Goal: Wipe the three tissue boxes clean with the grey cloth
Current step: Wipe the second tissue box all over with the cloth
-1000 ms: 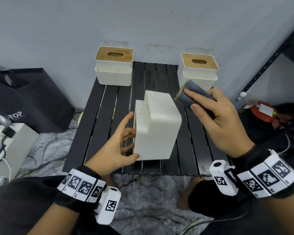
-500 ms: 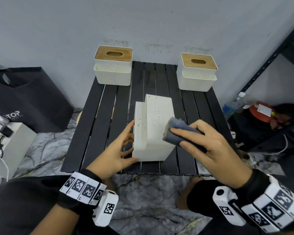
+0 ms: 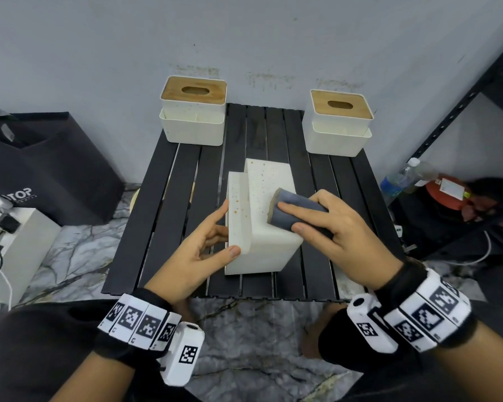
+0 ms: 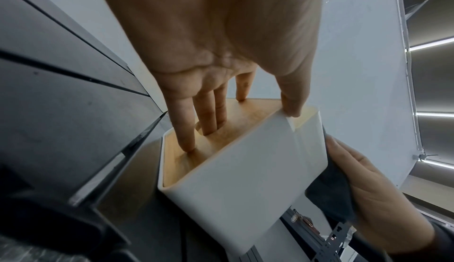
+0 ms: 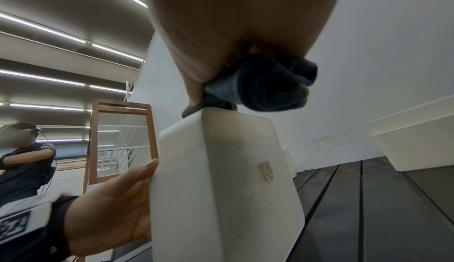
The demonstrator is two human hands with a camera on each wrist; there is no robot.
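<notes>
A white tissue box (image 3: 262,250) lies on its side in the middle of the black slatted table (image 3: 163,227), its speckled upper face stained with brown spots. My left hand (image 3: 215,242) braces its left end; straight fingers (image 4: 186,130) press the wooden lid and the thumb sits on the near edge. My right hand (image 3: 317,224) grips the bunched grey cloth (image 3: 294,213) and presses it on the upper face near the right edge. The cloth (image 5: 265,85) bulges under the palm, on the box's top corner (image 5: 221,188). Two upright tissue boxes stand at the back, left (image 3: 193,111) and right (image 3: 339,123).
A grey wall runs right behind the table. A black bag (image 3: 47,169) and a white unit with cables (image 3: 15,242) stand on the floor at the left. On the right are a black shelf upright (image 3: 462,97), a water bottle (image 3: 401,178) and a red object (image 3: 445,192).
My right hand brought the cloth from above the box's far right corner down onto its upper face, swept it toward me, then edged it back a little. The left hand stayed on the box.
</notes>
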